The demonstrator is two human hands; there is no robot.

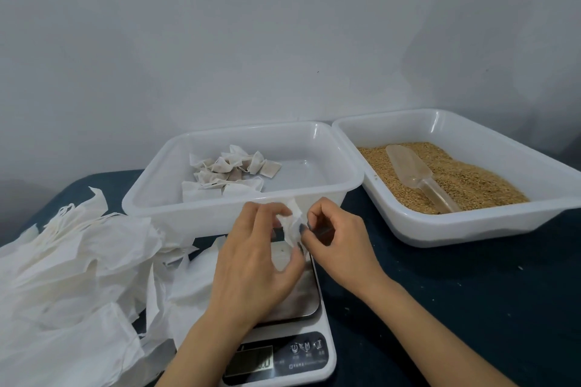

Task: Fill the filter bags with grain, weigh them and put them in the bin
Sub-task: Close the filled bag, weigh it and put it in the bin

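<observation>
A small white filter bag (290, 225) is held above the kitchen scale (295, 336) by both hands. My left hand (251, 258) grips its left side with curled fingers, and my right hand (336, 242) pinches its right edge. Behind the hands stands a white bin (330, 148) with several filled bags (234, 171) in its left half. To the right, a second white bin (471, 226) holds brown grain (465, 179) with a clear plastic scoop (418, 176) lying on it.
A heap of empty white filter bags (72, 280) covers the left of the dark blue table (471, 308) and reaches the scale's left side. A pale wall rises behind the bins.
</observation>
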